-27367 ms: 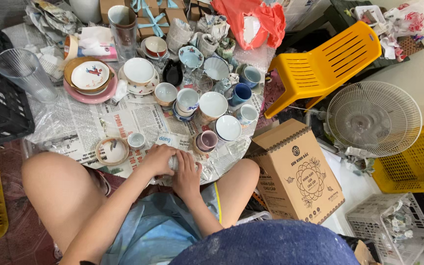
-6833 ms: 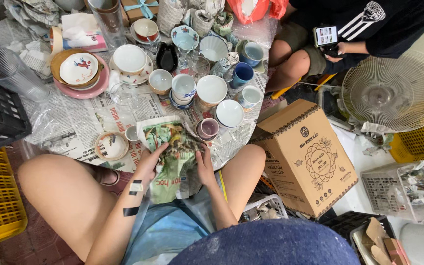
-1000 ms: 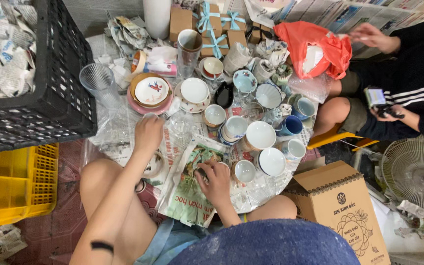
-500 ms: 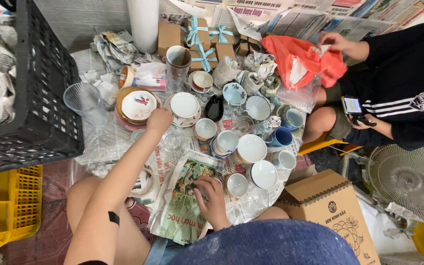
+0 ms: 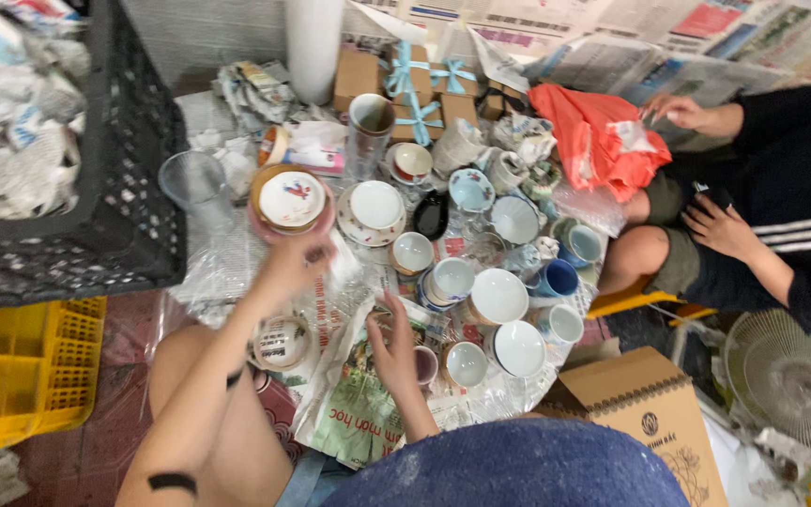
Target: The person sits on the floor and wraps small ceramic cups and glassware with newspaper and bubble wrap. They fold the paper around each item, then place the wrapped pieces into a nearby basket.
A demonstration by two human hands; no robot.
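The left hand [image 5: 295,261] reaches toward the stacked pink and brown ceramic plates [image 5: 291,199]; its grip is blurred, so I cannot tell. The right hand [image 5: 392,340], fingers spread, pins the colourful newspaper sheet [image 5: 360,413] flat on the bench [image 5: 208,272].

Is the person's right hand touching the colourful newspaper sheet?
Cannot tell. In the head view the right hand is over the colourful newspaper sheet, but motion blur hides whether palm or fingers press on it or hover just above.
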